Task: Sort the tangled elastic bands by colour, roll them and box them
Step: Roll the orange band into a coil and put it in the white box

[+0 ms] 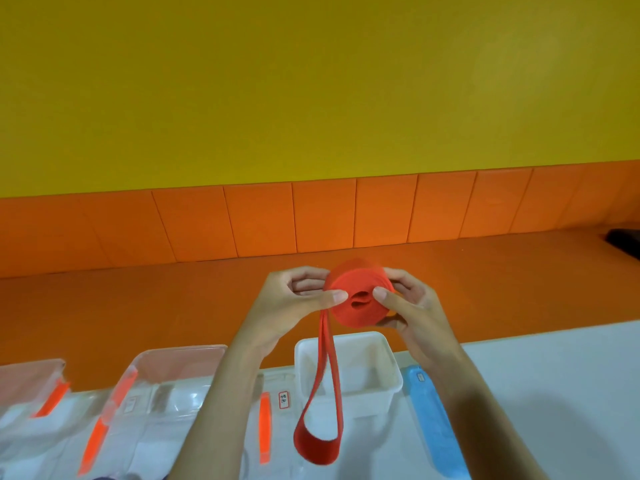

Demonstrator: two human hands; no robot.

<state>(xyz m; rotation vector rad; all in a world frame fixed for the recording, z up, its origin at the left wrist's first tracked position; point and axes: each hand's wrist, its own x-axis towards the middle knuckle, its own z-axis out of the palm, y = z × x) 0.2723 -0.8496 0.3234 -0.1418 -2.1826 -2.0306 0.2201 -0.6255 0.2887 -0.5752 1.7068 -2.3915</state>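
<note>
A plain yellow wall (311, 81) fills the far upper half of the view. Below it runs a row of orange padded panels (325, 216), set side by side with thin seams between them. At their foot a flat orange surface (138, 299) stretches from left to right. Nearer lies a white table (554, 368), its far edge meeting the orange surface. At the far right edge, a dark object (625, 240) rests on the orange surface, too cut off to identify.
</note>
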